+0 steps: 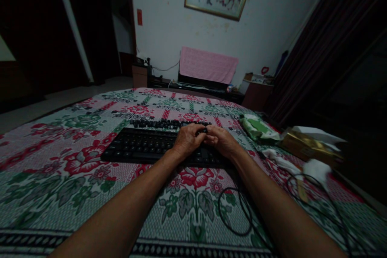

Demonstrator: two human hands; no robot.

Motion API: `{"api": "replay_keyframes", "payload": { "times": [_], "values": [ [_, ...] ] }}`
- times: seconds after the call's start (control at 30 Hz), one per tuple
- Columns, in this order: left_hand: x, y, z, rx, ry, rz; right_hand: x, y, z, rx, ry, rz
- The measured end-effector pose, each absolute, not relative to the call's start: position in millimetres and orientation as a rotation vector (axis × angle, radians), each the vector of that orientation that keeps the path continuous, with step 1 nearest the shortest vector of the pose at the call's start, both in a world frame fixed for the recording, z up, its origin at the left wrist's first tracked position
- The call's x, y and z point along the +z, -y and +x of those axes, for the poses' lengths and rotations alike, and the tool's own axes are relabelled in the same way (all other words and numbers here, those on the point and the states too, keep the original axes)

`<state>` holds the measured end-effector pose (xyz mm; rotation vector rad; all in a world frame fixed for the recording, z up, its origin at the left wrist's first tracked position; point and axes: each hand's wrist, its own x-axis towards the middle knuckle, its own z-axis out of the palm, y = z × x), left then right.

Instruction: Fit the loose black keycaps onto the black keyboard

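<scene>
A black keyboard (142, 145) lies on the flowered cloth, its right part mostly covered by my hands. My left hand (190, 138) and my right hand (221, 139) meet above it, fingers curled in and pressed together. Between their fingertips shows a small black keycap (205, 130); both hands appear to pinch it, though the fingers hide part of the grip. Just behind the keyboard, loose black keycaps (157, 123) are spread in a long row, running on behind my hands.
To the right lie a green and white tissue pack (259, 128), a golden box (310, 145) and crumpled white tissue (317, 169). A black cable (222, 213) loops over the cloth near my right forearm. Beyond the bed, a pink towel (208, 65) hangs over a low cabinet.
</scene>
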<state>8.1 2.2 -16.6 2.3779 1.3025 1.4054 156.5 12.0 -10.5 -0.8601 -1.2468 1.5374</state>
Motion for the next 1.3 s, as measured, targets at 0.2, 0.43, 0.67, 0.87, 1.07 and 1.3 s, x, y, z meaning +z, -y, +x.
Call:
{"api": "replay_keyframes", "payload": {
  "times": [0.2, 0.43, 0.67, 0.87, 1.07, 1.3],
  "values": [
    [-17.9, -4.1, 10.0, 1.490, -1.256, 2.215, -8.9, -11.5, 155.4, 1.604, 1.155, -0.826],
    [-20.8, -7.7, 8.3, 1.565, -1.179, 2.095, -12.0, -11.1, 153.1, 1.662, 1.095, -0.757],
    [-20.8, -8.9, 5.4, 1.548, -1.195, 2.047, -14.3, -11.4, 151.1, 1.698, 1.061, -0.752],
    [-20.4, -7.5, 5.9, 1.527, -1.224, 2.166, -14.0, -10.2, 148.7, 1.689, 1.059, -0.765],
    [-20.8, -5.8, 5.9, 1.554, -1.319, 2.311, -15.7, -8.3, 140.9, 1.702, 1.026, -0.724],
    [-22.7, -9.4, 3.5, 1.486, -1.330, 2.445, -18.3, -9.6, 141.8, 1.631, 1.115, -0.780]
  ]
}}
